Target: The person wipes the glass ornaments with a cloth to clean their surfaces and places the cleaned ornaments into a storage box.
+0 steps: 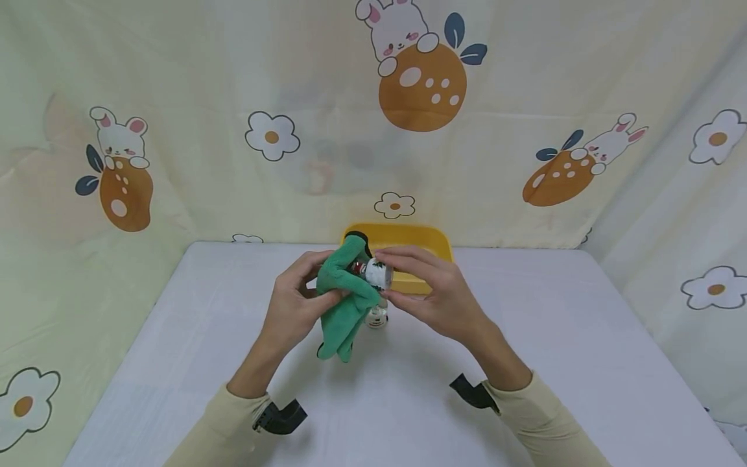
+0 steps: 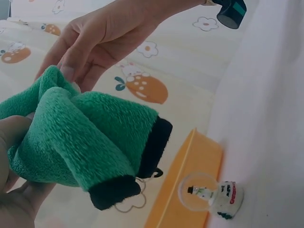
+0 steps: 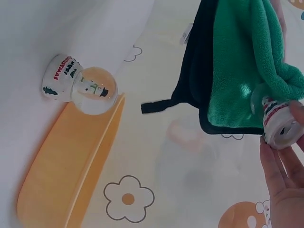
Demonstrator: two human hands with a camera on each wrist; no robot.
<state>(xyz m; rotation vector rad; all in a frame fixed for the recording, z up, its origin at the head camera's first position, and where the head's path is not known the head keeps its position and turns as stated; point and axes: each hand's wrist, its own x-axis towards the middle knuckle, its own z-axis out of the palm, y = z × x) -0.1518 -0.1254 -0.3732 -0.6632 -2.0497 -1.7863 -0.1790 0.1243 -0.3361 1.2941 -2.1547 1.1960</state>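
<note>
My left hand (image 1: 296, 301) grips a green cloth (image 1: 344, 318) with a black edge, folded about the glass ball of a small snow globe (image 1: 379, 274). The fingers and thumb of my right hand (image 1: 434, 288) pinch that globe by its white base, which is tilted sideways with its underside showing in the right wrist view. Part of the clear ball (image 3: 259, 100) shows beside the cloth; the rest is covered. A second snow globe (image 3: 59, 78), with a snowman inside and "Merry Christmas" lettering on its base, stands upright on the table below the hands.
A yellow tray (image 1: 428, 237) stands at the back of the white table (image 1: 525, 324), behind the hands and the standing globe. A patterned curtain (image 1: 222, 181) hangs close behind the table's far edge and along its sides.
</note>
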